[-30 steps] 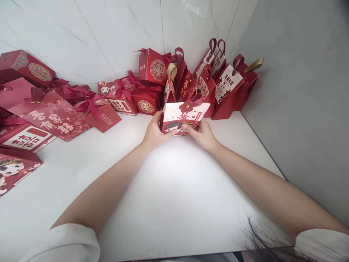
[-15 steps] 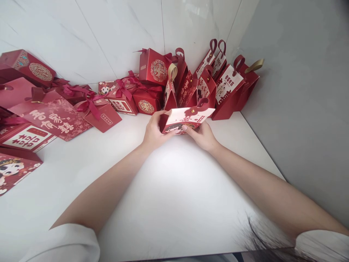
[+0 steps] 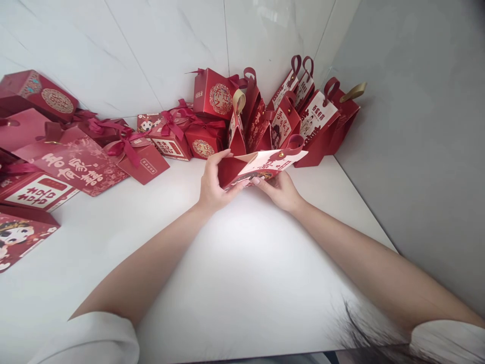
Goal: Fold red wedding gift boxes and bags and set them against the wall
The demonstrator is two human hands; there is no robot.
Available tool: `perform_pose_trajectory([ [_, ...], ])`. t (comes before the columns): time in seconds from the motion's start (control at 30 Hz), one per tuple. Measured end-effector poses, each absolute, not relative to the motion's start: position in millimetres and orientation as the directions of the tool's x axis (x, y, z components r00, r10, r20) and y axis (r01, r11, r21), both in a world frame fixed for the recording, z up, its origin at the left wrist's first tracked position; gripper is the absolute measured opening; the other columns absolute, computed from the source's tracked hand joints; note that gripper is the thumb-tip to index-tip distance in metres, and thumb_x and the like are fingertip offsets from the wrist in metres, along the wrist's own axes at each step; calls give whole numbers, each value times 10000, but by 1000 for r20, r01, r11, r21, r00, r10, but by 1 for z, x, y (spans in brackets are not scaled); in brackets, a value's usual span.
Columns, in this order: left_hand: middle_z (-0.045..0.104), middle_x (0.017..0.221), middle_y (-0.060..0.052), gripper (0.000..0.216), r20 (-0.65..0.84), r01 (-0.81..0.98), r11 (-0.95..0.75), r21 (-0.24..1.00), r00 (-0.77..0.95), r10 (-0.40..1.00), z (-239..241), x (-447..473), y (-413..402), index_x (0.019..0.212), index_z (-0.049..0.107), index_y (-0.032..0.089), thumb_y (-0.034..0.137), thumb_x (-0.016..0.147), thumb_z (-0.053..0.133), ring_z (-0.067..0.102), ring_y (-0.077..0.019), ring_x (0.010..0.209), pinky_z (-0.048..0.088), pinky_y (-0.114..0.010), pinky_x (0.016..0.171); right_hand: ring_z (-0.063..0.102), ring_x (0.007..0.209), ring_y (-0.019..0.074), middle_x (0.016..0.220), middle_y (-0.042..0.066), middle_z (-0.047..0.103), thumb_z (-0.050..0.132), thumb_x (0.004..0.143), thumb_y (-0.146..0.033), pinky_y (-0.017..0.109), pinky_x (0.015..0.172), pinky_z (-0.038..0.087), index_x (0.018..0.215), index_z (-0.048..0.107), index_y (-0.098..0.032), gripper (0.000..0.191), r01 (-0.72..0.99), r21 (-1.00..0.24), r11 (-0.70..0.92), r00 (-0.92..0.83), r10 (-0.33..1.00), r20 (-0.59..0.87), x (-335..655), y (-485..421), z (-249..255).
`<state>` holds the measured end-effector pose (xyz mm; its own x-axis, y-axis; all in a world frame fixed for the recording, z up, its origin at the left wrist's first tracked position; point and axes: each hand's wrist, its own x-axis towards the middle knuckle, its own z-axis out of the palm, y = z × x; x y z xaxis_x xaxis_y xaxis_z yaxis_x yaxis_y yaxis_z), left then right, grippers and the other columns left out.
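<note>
A red and white gift box [image 3: 261, 167] with a dark red loop handle is held between both hands above the white table [image 3: 235, 263]. It tilts to the right, and its plain red side faces left. My left hand [image 3: 214, 184] wraps around that left side, thumb at the lower front edge and fingers at the back. My right hand [image 3: 282, 189] grips the lower right part, its thumb on the printed front. The right fingers are mostly hidden behind the box.
Triangular gift boxes with loop handles [image 3: 316, 124] stand behind my hands at the right. Ribbon-tied red boxes [image 3: 202, 139] are stacked at the back middle. More red boxes [image 3: 87, 162] crowd the left side. A marble-patterned wall [image 3: 170, 45] and a grey panel [image 3: 409, 131] bound the table.
The gift box has tilted further right, with its handle end shifted right, and more of its red left side shows. Both hands keep hold of it, nearly in place.
</note>
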<state>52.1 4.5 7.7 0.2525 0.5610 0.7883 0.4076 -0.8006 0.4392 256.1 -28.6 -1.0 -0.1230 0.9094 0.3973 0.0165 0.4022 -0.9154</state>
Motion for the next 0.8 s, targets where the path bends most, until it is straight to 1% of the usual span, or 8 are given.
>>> perform_pose_trajectory([
  [0.13, 464, 1452, -166, 829, 856, 427, -820, 381, 172, 487, 10, 53, 5, 1486, 336, 301, 698, 830, 651, 464, -369, 1424, 481, -550, 1114, 685, 1183, 298, 1261, 91, 740, 738, 847, -587, 493, 1085, 533, 1180, 684, -221, 497, 8, -921, 390, -139, 912, 386, 256, -29, 0],
  [0.23, 372, 1548, -190, 929, 835, 423, -796, 433, 146, 531, 12, 54, 4, 1553, 205, 328, 775, 829, 577, 392, -400, 1486, 532, -564, 1046, 684, 1190, 307, 1261, 82, 744, 739, 835, -607, 507, 1097, 525, 1160, 698, -225, 503, -12, -938, 347, -131, 929, 346, 258, -28, 0],
  [0.3, 370, 1573, -196, 983, 779, 377, -774, 509, 180, 600, 12, 53, 3, 1588, 110, 349, 799, 830, 545, 440, -409, 1457, 573, -548, 982, 687, 1184, 308, 1251, 70, 749, 752, 813, -625, 509, 1099, 524, 1152, 697, -240, 516, -45, -942, 332, -120, 935, 335, 260, -28, 1],
  [0.37, 450, 1537, -190, 990, 703, 296, -755, 585, 279, 654, 10, 51, 3, 1602, 78, 355, 784, 842, 546, 573, -393, 1344, 615, -509, 907, 681, 1198, 302, 1267, 54, 742, 759, 805, -629, 498, 1107, 521, 1175, 686, -258, 528, -107, -937, 332, -117, 932, 343, 263, -29, 2],
  [0.47, 608, 1396, -170, 917, 628, 220, -753, 620, 438, 644, 7, 49, 4, 1544, 309, 294, 715, 808, 660, 715, -357, 1124, 642, -491, 854, 642, 1271, 297, 1321, 42, 715, 744, 824, -618, 489, 1143, 495, 1235, 667, -269, 545, -162, -934, 320, -153, 927, 344, 266, -31, 4],
  [0.57, 721, 1193, -138, 624, 629, 245, -758, 605, 437, 643, 3, 49, 4, 1237, 614, 223, 617, 774, 752, 738, -329, 1045, 629, -509, 907, 637, 1278, 307, 1314, 45, 720, 751, 821, -611, 508, 1157, 480, 1238, 678, -264, 547, -123, -952, 281, -260, 916, 304, 267, -34, 6],
  [0.67, 761, 994, -97, 436, 578, 281, -691, 666, 390, 716, -3, 51, 3, 1027, 666, 209, 570, 794, 743, 753, -276, 937, 648, -458, 860, 648, 1260, 302, 1303, 42, 725, 764, 822, -589, 508, 1165, 472, 1203, 702, -264, 506, -96, -957, 273, -351, 891, 289, 265, -34, 5],
  [0.8, 750, 1050, -101, 555, 565, 367, -615, 698, 247, 787, -11, 51, 2, 1098, 646, 208, 580, 718, 803, 745, -275, 968, 649, -450, 863, 690, 1161, 288, 1235, 69, 747, 765, 828, -578, 489, 1077, 540, 1173, 703, -236, 489, -109, -961, 254, -388, 880, 276, 261, -29, -3],
])
